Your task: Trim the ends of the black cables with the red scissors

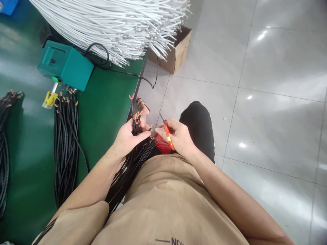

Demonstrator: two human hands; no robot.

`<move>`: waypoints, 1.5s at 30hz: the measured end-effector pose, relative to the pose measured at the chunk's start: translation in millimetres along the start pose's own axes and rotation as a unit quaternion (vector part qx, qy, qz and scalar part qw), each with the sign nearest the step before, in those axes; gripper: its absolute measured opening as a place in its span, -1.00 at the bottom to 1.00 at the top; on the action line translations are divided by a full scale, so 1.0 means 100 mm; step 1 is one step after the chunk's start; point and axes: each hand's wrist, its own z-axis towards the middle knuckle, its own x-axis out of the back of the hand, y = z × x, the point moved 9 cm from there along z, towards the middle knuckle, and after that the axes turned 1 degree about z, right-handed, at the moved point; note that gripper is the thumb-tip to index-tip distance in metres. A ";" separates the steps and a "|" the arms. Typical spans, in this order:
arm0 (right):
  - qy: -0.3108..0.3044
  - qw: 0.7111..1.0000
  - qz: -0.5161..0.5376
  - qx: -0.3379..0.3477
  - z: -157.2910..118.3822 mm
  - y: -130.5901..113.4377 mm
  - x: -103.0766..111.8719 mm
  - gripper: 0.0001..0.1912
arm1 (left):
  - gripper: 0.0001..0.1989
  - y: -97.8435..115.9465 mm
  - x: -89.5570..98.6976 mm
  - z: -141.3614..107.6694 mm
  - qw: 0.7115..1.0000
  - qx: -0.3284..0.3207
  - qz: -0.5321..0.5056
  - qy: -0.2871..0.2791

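My left hand (130, 136) is closed around several black cables (133, 124), whose stripped ends show thin red, yellow and other coloured wires. More black cables (139, 153) lie across my lap below that hand. In my right hand (180, 136) is a pair of small scissors (168, 134) with orange-red handles and a yellow band; the dark pointed tip aims up and to the left. A short gap separates the scissors from the cable ends. Beneath the hands, a red object (162, 144) rests at my lap, partly hidden.
A green table (107, 98) stands at the left. On it are a teal box-shaped device (66, 64) with a black cord, a bundle of black cables (66, 149), another bundle (3, 136) and a large pile of white cables (114, 27). A cardboard box (178, 51) sits on the tiled floor.
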 end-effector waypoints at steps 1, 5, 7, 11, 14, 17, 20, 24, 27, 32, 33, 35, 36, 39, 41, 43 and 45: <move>-0.004 0.998 0.055 -0.023 0.01 0.02 -0.04 -0.72 | -0.70 0.00 0.00 0.00 1.000 0.000 -0.003 0.001; 0.018 0.975 0.202 -0.090 0.00 0.05 -0.13 -0.73 | -0.68 -0.01 0.00 0.00 1.000 0.001 -0.013 0.000; 0.026 0.968 0.230 -0.095 -0.01 0.02 -0.14 -0.76 | -0.68 -0.01 0.00 0.00 1.000 0.001 -0.017 -0.002; 0.025 0.961 0.258 -0.097 -0.01 -0.02 -0.17 -0.84 | -0.67 -0.03 -0.01 0.01 1.000 0.007 -0.027 -0.014; 0.037 0.959 0.258 -0.107 -0.01 0.01 -0.15 -0.81 | -0.66 -0.03 -0.05 0.00 0.998 0.014 -0.058 -0.033; 0.117 0.968 0.207 -0.086 -0.02 0.03 0.02 -0.82 | -0.66 -0.02 -0.10 -0.02 0.990 0.039 -0.117 -0.060; 0.144 0.976 0.158 -0.047 -0.03 -0.05 0.08 -0.85 | -0.72 -0.01 -0.13 -0.04 0.981 0.067 -0.168 -0.073; 0.080 0.982 0.170 0.004 0.03 -0.24 -0.07 -0.87 | -0.69 -0.02 -0.19 -0.03 0.974 0.068 -0.194 -0.096; 0.072 0.985 0.155 0.009 0.07 -0.27 -0.13 -0.83 | -0.62 0.02 -0.22 -0.02 0.981 0.028 -0.158 -0.111; 0.066 0.989 0.128 -0.036 0.14 -0.13 -0.19 -0.81 | -0.69 0.05 -0.24 -0.03 0.989 -0.010 -0.084 -0.125; 0.062 0.987 0.138 -0.048 0.14 -0.11 -0.19 -0.82 | -0.70 0.04 -0.25 -0.04 0.987 -0.004 -0.090 -0.130; 0.046 0.981 0.175 -0.071 0.14 -0.07 -0.21 -0.83 | -0.71 0.01 -0.24 -0.04 0.984 0.012 -0.119 -0.132; 0.039 0.976 0.200 -0.083 0.14 -0.05 -0.22 -0.83 | -0.71 0.00 -0.22 -0.03 0.983 0.020 -0.135 -0.123; 0.033 0.957 0.262 -0.120 0.10 -0.04 -0.22 -0.86 | -0.74 -0.04 -0.12 0.01 0.986 0.028 -0.147 -0.076; 0.030 0.948 0.284 -0.141 0.08 -0.03 -0.22 -0.86 | -0.77 -0.05 -0.07 0.02 0.991 0.018 -0.121 -0.054; 0.020 0.943 0.297 -0.148 0.07 -0.04 -0.24 -0.83 | -0.75 -0.05 -0.06 0.03 0.994 0.008 -0.092 -0.051; 0.012 0.944 0.300 -0.139 0.07 -0.05 -0.24 -0.79 | -0.73 -0.05 -0.06 0.03 0.995 0.007 -0.088 -0.053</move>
